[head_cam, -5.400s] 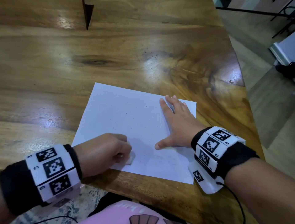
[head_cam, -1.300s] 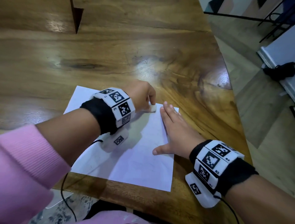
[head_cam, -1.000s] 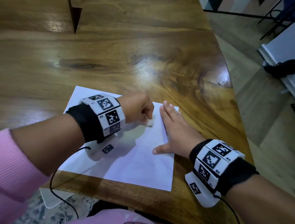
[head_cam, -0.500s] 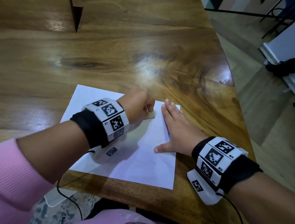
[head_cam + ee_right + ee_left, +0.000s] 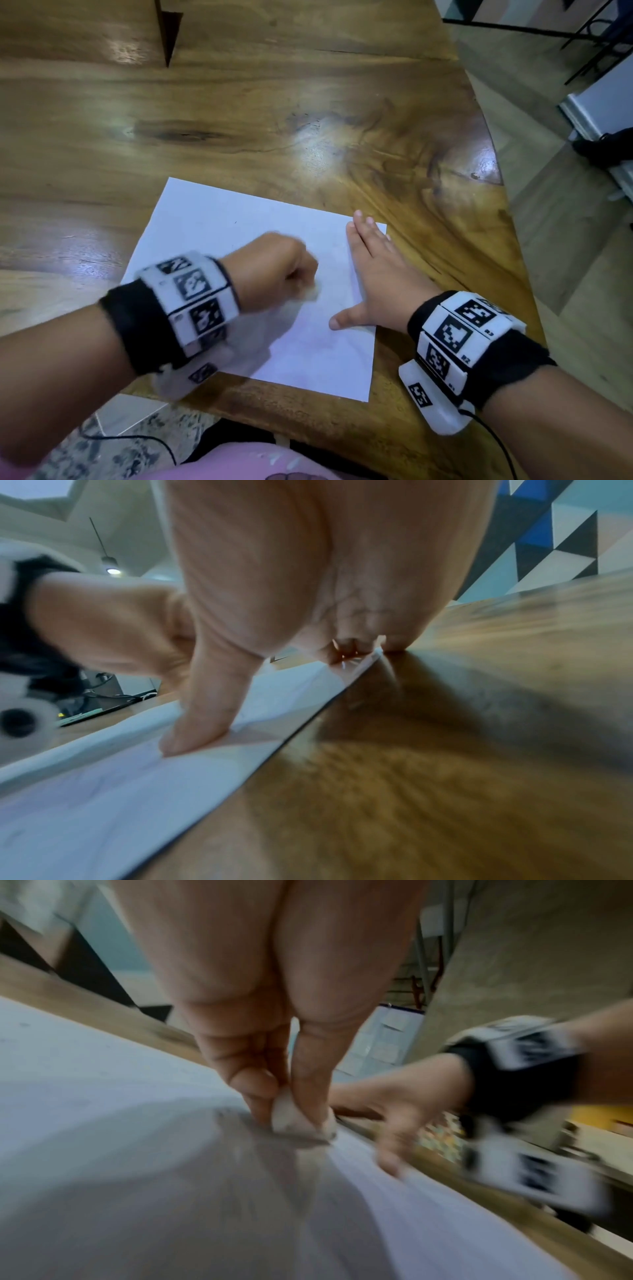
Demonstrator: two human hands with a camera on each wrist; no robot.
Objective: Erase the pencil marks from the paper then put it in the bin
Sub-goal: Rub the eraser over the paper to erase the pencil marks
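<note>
A white sheet of paper (image 5: 219, 240) lies flat on the wooden table (image 5: 308, 120), close to its near edge. My left hand (image 5: 274, 270) is curled around a small white eraser (image 5: 312, 294) and presses it onto the middle of the sheet. In the left wrist view the eraser (image 5: 291, 1118) sits pinched between thumb and fingers, touching the paper (image 5: 103, 1096). My right hand (image 5: 376, 277) lies flat on the sheet's right edge, fingers straight and thumb spread. The right wrist view shows that thumb pressing the paper (image 5: 103, 791). Only faint grey marks show. No bin is in view.
The table's right edge curves away to a tiled floor (image 5: 565, 257). A dark triangular notch (image 5: 168, 31) cuts into the tabletop at the far left. Metal furniture legs (image 5: 599, 41) and a white unit (image 5: 606, 102) stand on the floor at the right.
My left hand with the eraser has slid from the sheet's far right corner back toward me, to the sheet's middle. My right hand has stayed flat on the paper.
</note>
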